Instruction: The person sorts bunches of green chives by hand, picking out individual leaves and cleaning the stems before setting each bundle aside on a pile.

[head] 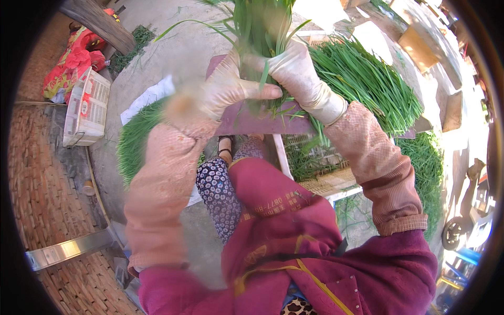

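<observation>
Both of my hands wear pale thin gloves and hold a bundle of long green leaves, likely garlic chives point(260, 27), upright between them. My left hand point(230, 84) grips the left side of the bundle's lower end, its thumb reaching across. From the right, my right hand point(295, 69) closes around the bundle, fingers partly hidden by leaves. Below them lies a purple board point(260, 122) with leaf scraps on it. A big pile of the same leaves point(366, 82) rests to the right of my right hand. Another heap point(138, 138) lies left, behind my left forearm. Parts of the bundle are blurred.
A white plastic crate point(283, 157) holding loose leaves stands below the board's right side. Trimmings point(421, 169) lie on the ground at right. Far left are an upturned white crate point(86, 108), red bags point(75, 59), a wooden post point(102, 25) and a brick wall point(47, 177).
</observation>
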Demonstrator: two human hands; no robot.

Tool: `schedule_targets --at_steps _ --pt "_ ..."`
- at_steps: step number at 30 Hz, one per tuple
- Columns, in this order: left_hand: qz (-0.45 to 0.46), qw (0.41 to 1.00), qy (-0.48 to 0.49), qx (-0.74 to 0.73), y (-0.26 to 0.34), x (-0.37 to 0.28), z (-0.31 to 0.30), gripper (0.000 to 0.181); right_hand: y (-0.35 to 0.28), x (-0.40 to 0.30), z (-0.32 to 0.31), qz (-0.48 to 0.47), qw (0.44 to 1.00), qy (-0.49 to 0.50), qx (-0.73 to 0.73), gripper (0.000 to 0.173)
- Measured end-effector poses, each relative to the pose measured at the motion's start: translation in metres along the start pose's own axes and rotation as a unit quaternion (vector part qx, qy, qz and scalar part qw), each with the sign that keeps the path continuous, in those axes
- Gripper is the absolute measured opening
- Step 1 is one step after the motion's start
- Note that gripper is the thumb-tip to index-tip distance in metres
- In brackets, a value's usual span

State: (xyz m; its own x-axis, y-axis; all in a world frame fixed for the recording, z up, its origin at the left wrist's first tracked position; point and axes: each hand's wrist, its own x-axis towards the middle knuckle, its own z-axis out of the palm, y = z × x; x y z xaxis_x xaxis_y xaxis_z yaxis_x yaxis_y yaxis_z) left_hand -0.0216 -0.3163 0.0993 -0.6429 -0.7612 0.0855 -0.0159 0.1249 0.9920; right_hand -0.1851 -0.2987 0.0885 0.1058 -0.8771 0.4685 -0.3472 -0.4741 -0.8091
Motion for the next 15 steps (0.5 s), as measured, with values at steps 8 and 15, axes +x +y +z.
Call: schedule_targets --at_steps 8,15 --pt "-0.014 0.998 0.045 -0.030 -0.128 0.028 -0.016 0.060 0.067 0.003 0.026 0.110 0.990 -0.054 0.062 0.058" --pt "0.127 0.964 0.201 -0.117 -0.132 0.042 0.001 0.066 0.033 0.017 0.031 0.071 0.993 -0.054 0.080 0.046"
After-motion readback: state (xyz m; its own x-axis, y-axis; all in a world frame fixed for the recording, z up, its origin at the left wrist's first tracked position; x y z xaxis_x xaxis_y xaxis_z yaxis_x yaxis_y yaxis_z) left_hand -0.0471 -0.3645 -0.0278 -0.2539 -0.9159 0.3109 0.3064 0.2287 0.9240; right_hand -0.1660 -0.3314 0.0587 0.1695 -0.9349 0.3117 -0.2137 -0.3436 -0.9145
